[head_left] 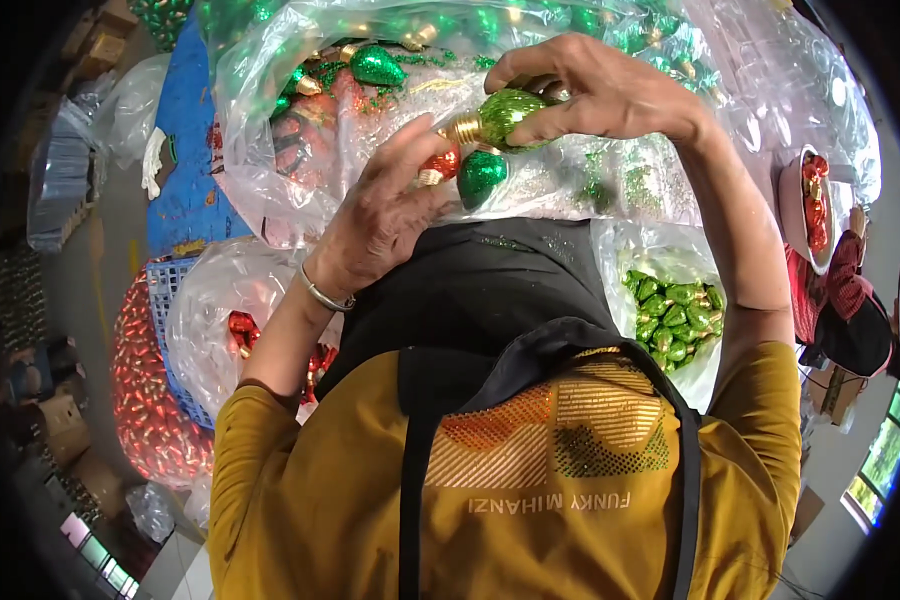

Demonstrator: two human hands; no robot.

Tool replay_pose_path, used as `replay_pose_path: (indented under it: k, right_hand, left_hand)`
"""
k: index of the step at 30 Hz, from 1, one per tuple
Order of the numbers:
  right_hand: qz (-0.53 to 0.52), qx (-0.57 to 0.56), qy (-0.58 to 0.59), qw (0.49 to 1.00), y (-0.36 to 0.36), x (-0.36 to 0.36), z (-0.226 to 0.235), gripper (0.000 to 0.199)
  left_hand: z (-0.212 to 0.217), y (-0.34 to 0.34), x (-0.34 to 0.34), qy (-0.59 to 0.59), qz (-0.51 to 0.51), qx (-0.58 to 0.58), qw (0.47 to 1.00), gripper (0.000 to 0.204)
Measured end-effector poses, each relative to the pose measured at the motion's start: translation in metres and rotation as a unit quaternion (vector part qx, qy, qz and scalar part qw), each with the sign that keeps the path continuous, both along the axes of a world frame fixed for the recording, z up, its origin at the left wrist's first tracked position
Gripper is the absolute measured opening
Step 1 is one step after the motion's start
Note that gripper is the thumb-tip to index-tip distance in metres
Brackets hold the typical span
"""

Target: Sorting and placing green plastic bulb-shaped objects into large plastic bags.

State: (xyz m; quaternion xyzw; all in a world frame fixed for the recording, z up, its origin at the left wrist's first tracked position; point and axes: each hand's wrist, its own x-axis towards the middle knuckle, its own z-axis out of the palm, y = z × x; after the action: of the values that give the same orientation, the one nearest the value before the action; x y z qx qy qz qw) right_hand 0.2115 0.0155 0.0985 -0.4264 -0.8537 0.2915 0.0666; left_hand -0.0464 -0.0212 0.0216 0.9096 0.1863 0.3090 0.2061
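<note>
My right hand [610,90] is closed round a light green, glittery bulb-shaped ornament [510,117] with a gold cap pointing left. Under its curled fingers a second shiny bit shows, too covered to name. My left hand [390,205] reaches its fingertips toward that gold cap. A small red bulb ornament [442,163] with a gold cap sits between its fingers and thumb; part of it is hidden. Just right of the red one is a dark green glitter bulb ornament [482,178]; what supports it cannot be made out.
A clear plastic bag [260,130] spreads over the work surface, with green glitter bulbs [377,66] and loose glitter inside. On the right, a bag holds light green bulbs [675,318]. Red bulbs [150,390] fill a sack at left, beside a blue crate [170,290]. Another person [850,300] is far right.
</note>
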Motion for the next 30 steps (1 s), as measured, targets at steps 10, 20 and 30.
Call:
replay_pose_path:
  k: [10, 20, 30]
  right_hand:
    - [0.048, 0.156, -0.017, 0.987, -0.009, -0.036, -0.046, 0.034]
    - [0.162, -0.087, -0.223, 0.957, 0.014, -0.036, -0.011, 0.022]
    - [0.131, -0.103, -0.356, 0.919, -0.009, -0.064, -0.065, 0.018]
  left_hand:
    - [-0.009, -0.018, -0.002, -0.009, 0.053, -0.032, 0.998, 0.016]
    - [-0.011, -0.026, 0.006, 0.038, 0.056, 0.018, 0.998, 0.017]
    - [-0.020, -0.035, 0.013, 0.049, 0.005, 0.050, 0.998, 0.021]
